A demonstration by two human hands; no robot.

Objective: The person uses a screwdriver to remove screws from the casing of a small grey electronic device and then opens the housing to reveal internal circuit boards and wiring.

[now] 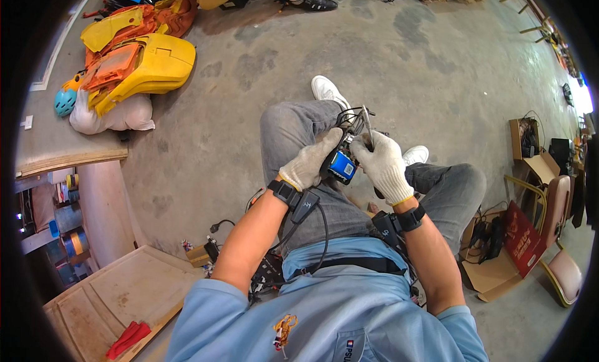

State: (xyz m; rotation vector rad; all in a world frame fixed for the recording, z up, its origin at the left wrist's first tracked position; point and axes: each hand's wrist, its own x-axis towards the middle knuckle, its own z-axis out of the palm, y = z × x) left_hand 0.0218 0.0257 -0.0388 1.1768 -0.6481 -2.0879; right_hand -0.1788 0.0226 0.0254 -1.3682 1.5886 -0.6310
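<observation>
Both my hands wear white knit gloves and meet above my lap. My left hand is closed around a small black device with a bright blue labelled block on it. Thin black wires stick out from its far end. In my right hand, thumb and fingers pinch a slim metal tool that points away from me. Its exact kind is not clear. The right fingertips are at the device's upper side, where a small silvery part shows; the contact itself is hidden.
Yellow and orange plastic shells lie on a white sack at the far left, by a blue helmet. A wooden board with a red cloth is near left. Cardboard boxes with cables and chairs stand right.
</observation>
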